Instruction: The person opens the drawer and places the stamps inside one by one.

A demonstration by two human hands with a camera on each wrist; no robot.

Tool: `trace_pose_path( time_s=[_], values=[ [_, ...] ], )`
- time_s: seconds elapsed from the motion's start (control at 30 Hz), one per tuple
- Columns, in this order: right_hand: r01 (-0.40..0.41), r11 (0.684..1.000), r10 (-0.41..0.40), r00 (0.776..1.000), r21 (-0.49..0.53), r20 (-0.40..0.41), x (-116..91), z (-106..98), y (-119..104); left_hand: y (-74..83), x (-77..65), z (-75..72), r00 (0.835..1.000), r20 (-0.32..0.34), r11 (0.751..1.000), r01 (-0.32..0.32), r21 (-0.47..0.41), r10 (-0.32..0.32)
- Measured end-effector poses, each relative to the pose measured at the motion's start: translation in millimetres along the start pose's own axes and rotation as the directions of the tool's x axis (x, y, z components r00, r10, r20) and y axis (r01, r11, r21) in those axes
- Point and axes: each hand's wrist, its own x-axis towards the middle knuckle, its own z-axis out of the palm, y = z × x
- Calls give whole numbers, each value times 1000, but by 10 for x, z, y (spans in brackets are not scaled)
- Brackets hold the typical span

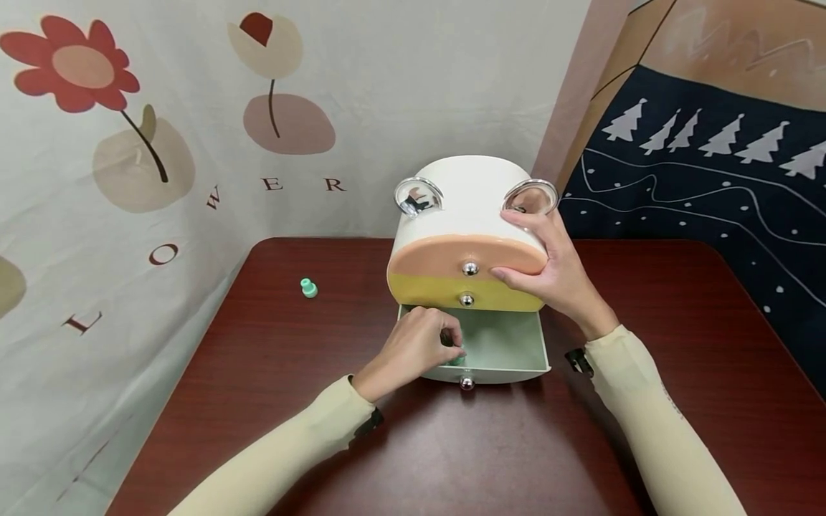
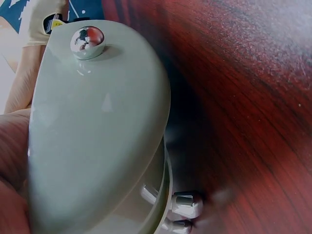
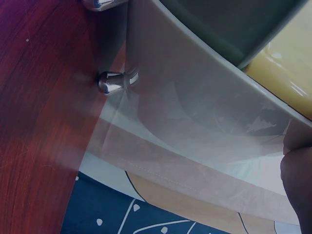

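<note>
A small rounded drawer cabinet [image 1: 474, 193] stands on the table, white on top with an orange, a yellow and a pale green drawer front. Its pale green bottom drawer [image 1: 510, 340] is pulled out. Inside that drawer, my left hand [image 1: 416, 347] has its fingers curled and pinches a small green piece [image 1: 457, 360], mostly hidden by the fingertips. My right hand [image 1: 555, 265] grips the cabinet's upper right side, thumb over the front and fingers by a silver round ear. In the left wrist view, the drawer front [image 2: 102, 117] hides the fingertips.
On the table [image 1: 258, 401], left of the cabinet, lies a small mint-green stepped piece [image 1: 309, 288]. Silver knobs [image 1: 467, 383] stick out from the drawer fronts. A printed cloth [image 1: 387, 86] hangs behind the table, beside a dark blue one with trees [image 1: 703, 165].
</note>
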Motion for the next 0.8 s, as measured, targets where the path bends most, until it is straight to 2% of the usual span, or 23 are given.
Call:
trace_pose_path(
  time_s=[0.27, 0.6, 0.8],
  values=[
    [-11, 1000, 11, 1000, 5, 6, 4, 6, -2, 16, 25, 25, 1000, 2, 1000, -7, 10, 7],
    [8, 1000, -8, 1000, 0, 1, 13, 21, 12, 0, 21, -18, 998, 58, 1000, 16, 27, -18],
    [12, 1000, -12, 1000, 13, -8, 7, 15, 8, -16, -13, -65, 997, 82, 1000, 2, -18, 0]
  ],
)
